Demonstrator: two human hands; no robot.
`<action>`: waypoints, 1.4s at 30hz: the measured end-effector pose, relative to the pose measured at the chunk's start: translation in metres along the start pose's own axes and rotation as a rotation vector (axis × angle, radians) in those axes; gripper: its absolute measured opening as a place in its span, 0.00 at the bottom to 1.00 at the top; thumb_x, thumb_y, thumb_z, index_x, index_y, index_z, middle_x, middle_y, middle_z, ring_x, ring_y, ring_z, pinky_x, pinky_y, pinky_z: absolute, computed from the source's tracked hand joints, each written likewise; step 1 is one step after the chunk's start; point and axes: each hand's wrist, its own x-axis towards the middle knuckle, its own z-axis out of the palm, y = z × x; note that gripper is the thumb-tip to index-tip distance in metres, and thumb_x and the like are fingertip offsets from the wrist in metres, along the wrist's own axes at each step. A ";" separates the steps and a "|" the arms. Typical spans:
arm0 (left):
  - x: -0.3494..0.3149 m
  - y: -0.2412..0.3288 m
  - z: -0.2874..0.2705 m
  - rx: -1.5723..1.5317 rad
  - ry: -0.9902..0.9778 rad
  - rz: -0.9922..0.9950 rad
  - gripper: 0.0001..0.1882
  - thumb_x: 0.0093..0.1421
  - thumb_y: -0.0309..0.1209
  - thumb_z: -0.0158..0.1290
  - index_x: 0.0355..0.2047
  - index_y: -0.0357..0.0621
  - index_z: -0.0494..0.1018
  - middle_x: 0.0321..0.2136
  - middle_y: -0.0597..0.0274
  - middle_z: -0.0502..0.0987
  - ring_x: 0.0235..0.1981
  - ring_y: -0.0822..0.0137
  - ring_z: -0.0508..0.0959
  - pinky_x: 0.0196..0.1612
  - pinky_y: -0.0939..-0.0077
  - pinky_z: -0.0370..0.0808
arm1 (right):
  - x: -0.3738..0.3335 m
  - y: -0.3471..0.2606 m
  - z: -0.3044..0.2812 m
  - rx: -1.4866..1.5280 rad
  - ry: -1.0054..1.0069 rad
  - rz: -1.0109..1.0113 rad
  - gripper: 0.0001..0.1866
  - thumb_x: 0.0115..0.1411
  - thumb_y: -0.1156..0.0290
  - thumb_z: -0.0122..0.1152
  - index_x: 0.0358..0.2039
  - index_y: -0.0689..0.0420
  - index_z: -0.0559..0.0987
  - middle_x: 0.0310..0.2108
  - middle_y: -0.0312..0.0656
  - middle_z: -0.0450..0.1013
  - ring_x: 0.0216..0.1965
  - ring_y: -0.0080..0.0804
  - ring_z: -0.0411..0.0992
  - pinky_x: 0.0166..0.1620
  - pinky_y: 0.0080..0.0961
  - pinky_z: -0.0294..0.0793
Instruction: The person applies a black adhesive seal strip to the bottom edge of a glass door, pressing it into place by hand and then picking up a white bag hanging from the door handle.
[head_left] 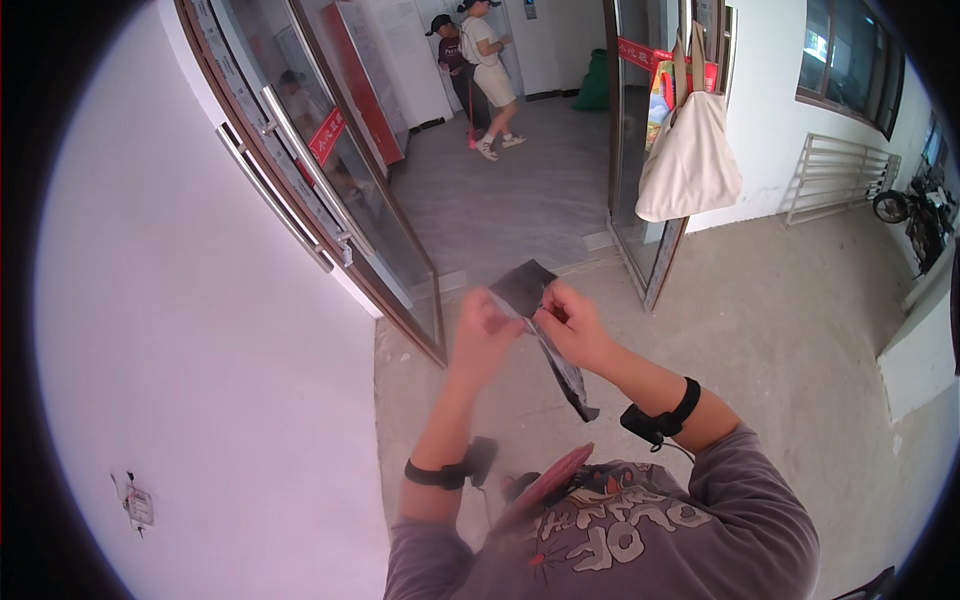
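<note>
In front of my chest, both hands hold a thin black plastic bag, narrow and crumpled. My left hand is closed, pinching the bag's pale, shiny left edge. Opposite it, my right hand pinches the same bag with thumb and fingers, and the two hands almost touch. One dark part spreads above my fingers; a long strip dangles below them over the floor. Whether the bag's mouth is open I cannot tell. A black strap with a small device sits round each forearm.
Glass doors stand open ahead, with two people in the room beyond. A cream tote bag hangs on the right door. Left is a white wall; far right are a metal rack and a motorcycle.
</note>
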 end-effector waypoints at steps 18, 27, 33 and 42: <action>-0.004 -0.014 -0.026 -0.114 0.407 0.072 0.24 0.47 0.18 0.47 0.45 0.39 0.55 0.28 0.64 0.69 0.30 0.75 0.70 0.31 0.84 0.67 | -0.002 -0.014 0.009 -0.004 0.004 -0.127 0.04 0.51 0.79 0.48 0.24 0.60 0.64 0.18 0.33 0.60 0.20 0.14 0.58 0.21 0.12 0.58; -0.016 -0.052 0.014 0.112 0.049 0.000 0.09 0.53 0.24 0.46 0.35 0.36 0.66 0.30 0.67 0.70 0.35 0.77 0.68 0.37 0.84 0.65 | 0.012 0.025 0.015 0.063 0.187 -0.052 0.04 0.52 0.82 0.45 0.26 0.59 0.64 0.20 0.30 0.60 0.22 0.12 0.59 0.24 0.11 0.59; -0.011 -0.040 0.022 0.219 -0.006 0.054 0.13 0.51 0.35 0.49 0.32 0.37 0.69 0.29 0.57 0.73 0.34 0.67 0.72 0.38 0.77 0.67 | 0.017 0.021 0.008 -0.068 0.305 -0.160 0.03 0.49 0.81 0.48 0.24 0.60 0.64 0.17 0.36 0.60 0.19 0.19 0.59 0.22 0.16 0.60; -0.029 -0.073 0.045 0.504 -0.041 0.058 0.09 0.50 0.27 0.46 0.31 0.36 0.71 0.29 0.51 0.73 0.31 0.58 0.73 0.35 0.73 0.68 | -0.006 0.110 -0.004 -0.327 0.470 -0.167 0.06 0.40 0.77 0.51 0.21 0.60 0.65 0.14 0.52 0.62 0.17 0.49 0.62 0.20 0.30 0.59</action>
